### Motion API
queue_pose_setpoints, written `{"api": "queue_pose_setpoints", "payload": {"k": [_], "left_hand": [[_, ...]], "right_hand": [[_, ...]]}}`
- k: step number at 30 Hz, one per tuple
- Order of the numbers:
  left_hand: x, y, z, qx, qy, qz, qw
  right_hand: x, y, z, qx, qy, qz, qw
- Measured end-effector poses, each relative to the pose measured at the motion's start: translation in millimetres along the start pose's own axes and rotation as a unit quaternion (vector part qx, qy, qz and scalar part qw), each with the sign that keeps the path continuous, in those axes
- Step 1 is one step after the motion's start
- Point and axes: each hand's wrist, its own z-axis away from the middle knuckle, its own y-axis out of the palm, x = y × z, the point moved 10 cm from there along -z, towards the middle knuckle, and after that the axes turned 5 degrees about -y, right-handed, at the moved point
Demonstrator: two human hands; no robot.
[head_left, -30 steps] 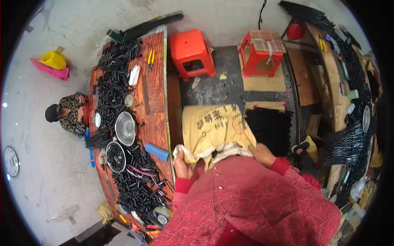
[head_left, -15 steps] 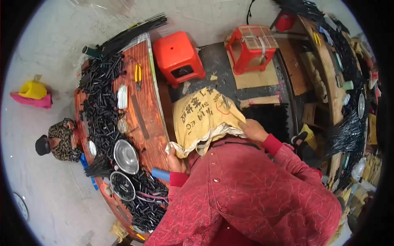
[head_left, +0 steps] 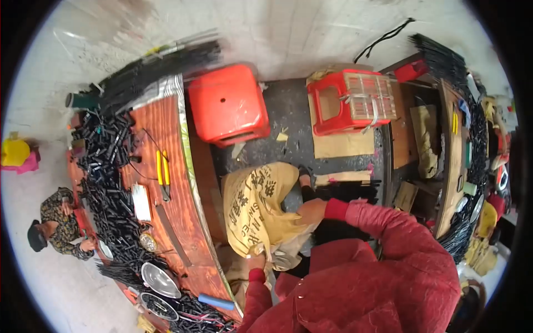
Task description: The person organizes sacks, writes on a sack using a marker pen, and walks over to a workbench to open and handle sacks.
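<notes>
A yellowish-brown sack (head_left: 252,205) with black printed characters hangs between my hands, creased and partly bunched. My left hand (head_left: 255,262) is closed on its near left edge, beside the wooden bench. My right hand (head_left: 312,212) grips the sack's right side, fingers partly hidden by the cloth. A dark shoe (head_left: 303,170) shows just past the sack's far right edge.
On the left, the wooden bench (head_left: 161,119) bears heaped black pieces (head_left: 105,166), yellow-handled pliers (head_left: 162,169), metal bowls (head_left: 161,279) and a blue roll (head_left: 216,302). Red stools (head_left: 227,102) stand ahead. A co-worker (head_left: 58,222) sits beyond the bench. A second bench (head_left: 448,155) is on the right.
My view has shifted, and my body leans further forward. Still held in both hands, the sack has moved away from my waist and lower. Its printed side is now more folded.
</notes>
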Motion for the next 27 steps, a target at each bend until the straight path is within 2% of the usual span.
{"api": "queue_pose_setpoints", "payload": {"k": [2,3,5,6,7,8,9,10,11,12,14,16,17,18,20,22,24,25,27], "left_hand": [[68,43,1,0.086,-0.093,-0.125,0.984],[82,53,-1,0.119,-0.125,-0.142,0.975],[126,57,22,0.193,-0.197,-0.186,0.943],[141,54,29,0.177,-0.192,-0.179,0.949],[160,50,41,0.162,-0.185,-0.172,0.954],[170,47,43,0.147,-0.176,-0.166,0.959],[174,50,40,0.149,-0.175,-0.123,0.965],[175,47,42,0.153,-0.178,-0.081,0.969],[177,46,48,0.158,-0.183,-0.041,0.970],[175,47,49,0.141,-0.173,-0.015,0.975],[176,51,50,0.103,-0.158,0.033,0.981],[198,61,59,0.115,-0.222,0.047,0.967],[161,43,51,0.093,-0.183,0.030,0.978],[134,31,44,0.073,-0.142,0.014,0.987],[137,36,44,0.103,-0.165,0.016,0.981],[140,40,45,0.126,-0.207,0.046,0.969],[132,38,37,0.097,-0.163,0.036,0.981],[132,33,39,0.082,-0.144,0.028,0.986],[148,35,45,0.100,-0.183,-0.007,0.978]], "right_hand": [[-15,8,-9,0.124,-0.043,-0.014,0.991],[-31,-14,-25,0.117,-0.067,-0.127,0.983],[-69,-44,-70,0.107,-0.109,-0.364,0.919],[-54,-99,-78,0.006,-0.140,-0.109,0.984],[-37,-156,-82,-0.093,-0.112,0.155,0.977],[-81,-193,-108,-0.173,-0.040,0.038,0.983],[-124,-229,-127,-0.275,0.011,-0.109,0.955],[-166,-261,-142,-0.380,0.034,-0.237,0.893],[-193,-284,-165,-0.343,0.077,-0.328,0.877],[-187,-312,-163,-0.416,0.050,-0.403,0.814],[-220,-370,-214,-0.471,-0.056,-0.341,0.812],[-231,-379,-223,-0.536,0.015,-0.345,0.770],[-233,-382,-222,-0.568,0.051,-0.346,0.745],[-231,-376,-235,-0.532,0.013,-0.410,0.740],[-221,-362,-246,-0.455,-0.061,-0.527,0.716],[-189,-348,-228,-0.479,-0.138,-0.548,0.671],[-160,-334,-219,-0.502,-0.212,-0.568,0.617],[-144,-324,-216,-0.501,-0.215,-0.565,0.620],[-131,-293,-213,-0.502,-0.214,-0.569,0.615]]}}
